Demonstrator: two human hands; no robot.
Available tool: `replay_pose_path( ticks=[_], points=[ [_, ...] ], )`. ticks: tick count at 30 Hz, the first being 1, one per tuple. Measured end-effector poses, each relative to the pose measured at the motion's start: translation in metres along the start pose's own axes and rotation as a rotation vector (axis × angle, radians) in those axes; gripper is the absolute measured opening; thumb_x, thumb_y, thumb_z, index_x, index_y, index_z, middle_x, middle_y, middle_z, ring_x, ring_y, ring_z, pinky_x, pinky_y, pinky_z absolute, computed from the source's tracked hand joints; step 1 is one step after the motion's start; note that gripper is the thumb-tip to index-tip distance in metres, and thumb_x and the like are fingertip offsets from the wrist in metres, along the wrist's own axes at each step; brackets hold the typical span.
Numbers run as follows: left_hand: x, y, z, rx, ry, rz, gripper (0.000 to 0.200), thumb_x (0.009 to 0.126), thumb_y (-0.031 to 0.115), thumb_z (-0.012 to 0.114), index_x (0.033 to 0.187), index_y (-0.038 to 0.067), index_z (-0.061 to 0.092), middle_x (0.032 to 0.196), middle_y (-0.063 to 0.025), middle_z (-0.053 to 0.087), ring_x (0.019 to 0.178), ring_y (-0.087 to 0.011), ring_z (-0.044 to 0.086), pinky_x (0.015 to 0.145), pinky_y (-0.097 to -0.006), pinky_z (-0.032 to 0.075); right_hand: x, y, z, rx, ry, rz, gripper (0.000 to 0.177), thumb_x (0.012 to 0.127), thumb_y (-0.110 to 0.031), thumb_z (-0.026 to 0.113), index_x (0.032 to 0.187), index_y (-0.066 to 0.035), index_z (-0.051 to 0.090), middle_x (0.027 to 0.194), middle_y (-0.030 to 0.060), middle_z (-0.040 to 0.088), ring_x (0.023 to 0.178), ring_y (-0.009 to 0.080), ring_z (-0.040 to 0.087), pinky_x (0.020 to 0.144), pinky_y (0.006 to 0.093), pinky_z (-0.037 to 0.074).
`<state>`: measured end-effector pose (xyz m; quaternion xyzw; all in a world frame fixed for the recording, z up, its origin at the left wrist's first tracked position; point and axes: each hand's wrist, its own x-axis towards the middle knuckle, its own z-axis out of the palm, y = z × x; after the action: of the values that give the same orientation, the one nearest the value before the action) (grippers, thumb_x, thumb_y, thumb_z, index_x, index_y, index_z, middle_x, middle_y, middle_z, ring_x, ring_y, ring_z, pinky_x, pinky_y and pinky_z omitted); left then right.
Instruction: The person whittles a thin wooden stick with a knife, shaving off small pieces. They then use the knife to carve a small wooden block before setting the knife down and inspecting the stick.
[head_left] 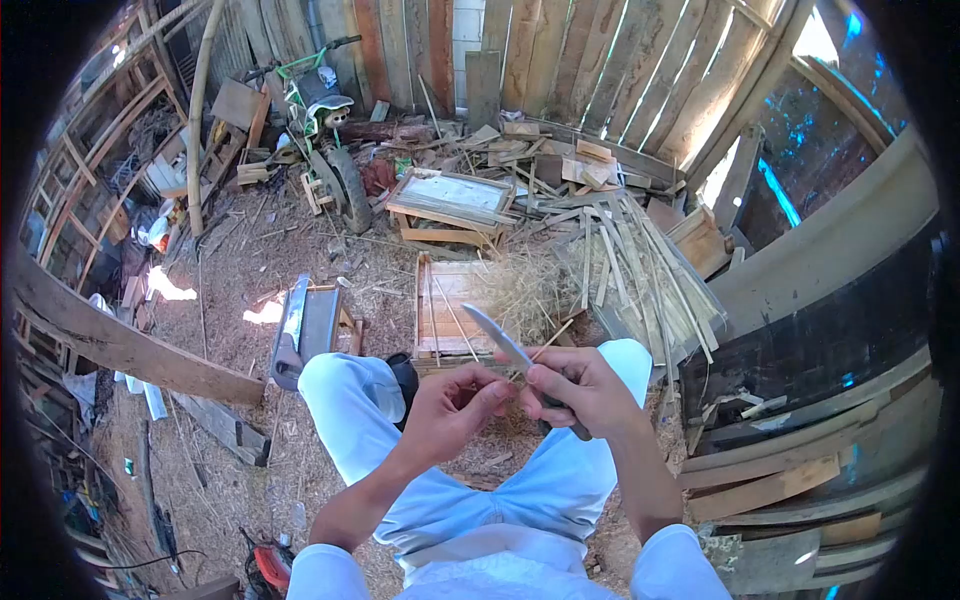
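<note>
Gripping knife (497,337) in right hand (582,392).

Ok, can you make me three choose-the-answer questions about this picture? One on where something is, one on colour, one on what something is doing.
1. Where is the small bike? A by the plank wall; B on the lap; C on the roof.
2. What colour are the trousers? A red; B light blue; C black.
3. The knife is: A on the ground; B in the right hand; C stuck in a plank.
Answers: A, it stands at that wall; B, pale blue on both legs; B, the hand wraps its handle.
</note>
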<state>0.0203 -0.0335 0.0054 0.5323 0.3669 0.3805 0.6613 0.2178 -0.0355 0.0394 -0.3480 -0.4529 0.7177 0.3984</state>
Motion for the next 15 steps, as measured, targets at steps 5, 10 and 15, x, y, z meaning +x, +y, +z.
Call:
replay_pose_path(
  ticks=[5,10,15],
  points=[
    [-0.003,0.003,0.003,-0.085,-0.007,-0.039,0.018,0.092,0.017,0.059,0.097,0.001,0.064,0.076,0.0005,0.061,0.066,-0.0031,0.052,0.055,-0.0182,0.040,0.002,-0.015,-0.011,0.041,0.104,0.026,0.030,0.093,-0.017,0.054,0.107,0.010,0.056,0.064,0.0023,0.052,0.044,0.0036,0.038,0.038,0.0183,0.027],
    [-0.003,0.008,0.000,0.010,0.005,-0.022,0.016,0.091,0.015,0.059,0.096,0.000,0.064,0.076,0.0009,0.061,0.067,-0.0031,0.053,0.058,-0.0186,0.042,0.002,-0.018,-0.030,-0.039,0.205,-0.100,0.026,0.093,-0.019,0.054,0.103,0.005,0.057,0.063,0.0003,0.050,0.043,0.0036,0.039,0.037,0.0171,0.028],
    [-0.005,-0.001,-0.014,0.033,0.117,0.069,0.013,0.089,0.012,0.061,0.093,0.000,0.063,0.072,0.0012,0.059,0.062,-0.0025,0.051,0.054,-0.0181,0.040,0.010,-0.030,-0.045,0.037,0.394,-0.193,0.031,0.095,-0.019,0.049,0.118,0.003,0.051,0.062,0.0001,0.049,0.045,0.0028,0.037,0.037,0.0173,0.026]
  ],
)
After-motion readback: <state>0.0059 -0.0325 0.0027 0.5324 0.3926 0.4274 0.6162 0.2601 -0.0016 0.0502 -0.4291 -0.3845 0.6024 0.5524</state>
